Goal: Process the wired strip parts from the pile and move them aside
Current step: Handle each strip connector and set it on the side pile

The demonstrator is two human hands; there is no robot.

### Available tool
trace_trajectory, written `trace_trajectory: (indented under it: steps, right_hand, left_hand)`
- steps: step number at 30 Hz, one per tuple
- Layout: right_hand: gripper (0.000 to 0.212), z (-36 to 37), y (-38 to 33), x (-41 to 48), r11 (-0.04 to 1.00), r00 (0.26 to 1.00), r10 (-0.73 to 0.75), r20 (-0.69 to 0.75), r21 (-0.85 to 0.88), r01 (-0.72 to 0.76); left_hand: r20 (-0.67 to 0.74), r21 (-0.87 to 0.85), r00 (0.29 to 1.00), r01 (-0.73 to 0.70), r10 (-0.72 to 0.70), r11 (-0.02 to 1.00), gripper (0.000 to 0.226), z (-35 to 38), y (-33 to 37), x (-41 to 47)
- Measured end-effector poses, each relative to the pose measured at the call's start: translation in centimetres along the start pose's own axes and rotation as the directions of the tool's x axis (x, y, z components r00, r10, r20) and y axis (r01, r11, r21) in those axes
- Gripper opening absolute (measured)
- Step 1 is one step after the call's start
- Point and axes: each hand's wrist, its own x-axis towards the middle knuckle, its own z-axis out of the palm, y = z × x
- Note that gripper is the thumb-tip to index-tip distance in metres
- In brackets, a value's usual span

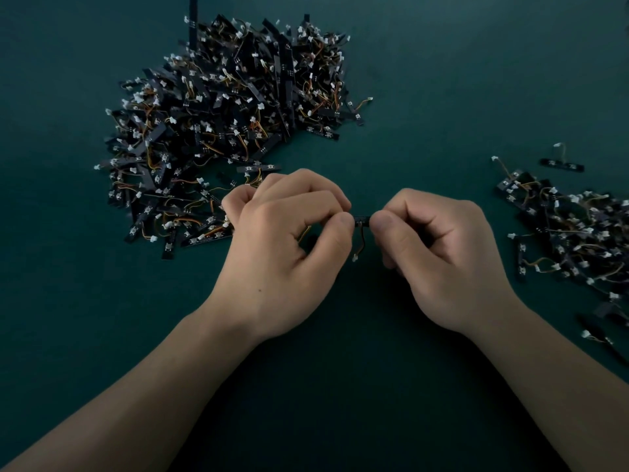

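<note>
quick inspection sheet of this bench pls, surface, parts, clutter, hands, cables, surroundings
surface: dark green mat, plain and matte
job's things: large pile of black wired strips at far left; smaller pile at the right edge; one held strip between the hands
clutter: a lone strip lies apart, just beyond the smaller pile
grippers: left hand and right hand each pinch one end of the held strip
cables: a short wire with a white connector hangs from the held strip
surroundings: nothing seen beyond the mat
</note>
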Motion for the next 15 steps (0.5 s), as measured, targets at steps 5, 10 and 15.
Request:
trace_trajectory:
  steps: [5, 10, 15]
  right_hand:
    - [0.038, -0.01, 0.03, -0.03, 1.0, 1.0, -0.01, 0.004, -0.002, 0.01]
    - [0.039, -0.1, 0.09, -0.05, 1.0, 0.999, -0.019, 0.033, 0.024, 0.018]
    - [0.039, -0.14, 0.12, -0.06, 0.999, 0.999, -0.017, 0.034, 0.029, 0.016]
  left_hand:
    - [0.001, -0.002, 1.0, -0.021, 0.021, 1.0, 0.033, -0.14, 0.18, -0.07]
    - [0.012, -0.009, 0.999, -0.033, 0.033, 0.999, 0.033, -0.12, 0.15, -0.06]
    - [0.003, 0.016, 0.999, -0.038, 0.038, 0.999, 0.032, 0.02, 0.05, -0.16]
